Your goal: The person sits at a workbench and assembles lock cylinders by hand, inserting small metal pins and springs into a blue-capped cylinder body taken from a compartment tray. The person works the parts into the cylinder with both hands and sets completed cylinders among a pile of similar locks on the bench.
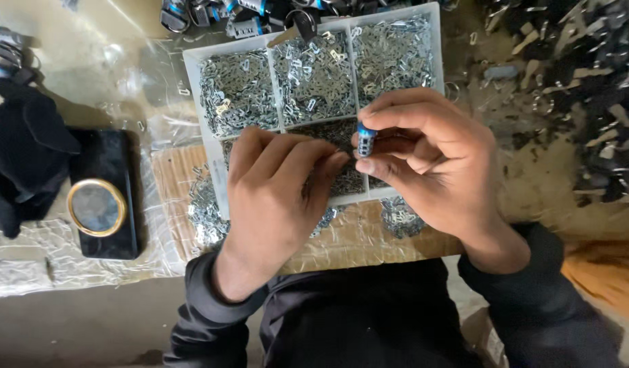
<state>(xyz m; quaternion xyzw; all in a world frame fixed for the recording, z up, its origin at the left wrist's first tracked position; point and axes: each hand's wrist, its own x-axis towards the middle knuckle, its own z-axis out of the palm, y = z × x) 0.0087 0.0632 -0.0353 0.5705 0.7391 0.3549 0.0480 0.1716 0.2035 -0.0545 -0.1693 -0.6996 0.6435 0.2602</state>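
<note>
My right hand [433, 160] grips a small blue and silver lock cylinder [365, 140] between thumb and fingers, held upright over a white compartment tray [192, 65]. My left hand [277, 194] is beside it, fingertips pinched together and touching the cylinder's lower end; whether they hold a tiny metal piece I cannot tell. The tray's compartments are full of small silver metal pins and plates [314, 71]. Both hands hover over the tray's near row, hiding most of it.
The tray rests on a board wrapped in plastic [369, 238], with loose metal pieces spilled at its front. A black phone with a round gold-rimmed disc [96, 206] lies left, next to dark cloth [21, 146]. Piles of keys and lock parts [580, 88] lie right and behind.
</note>
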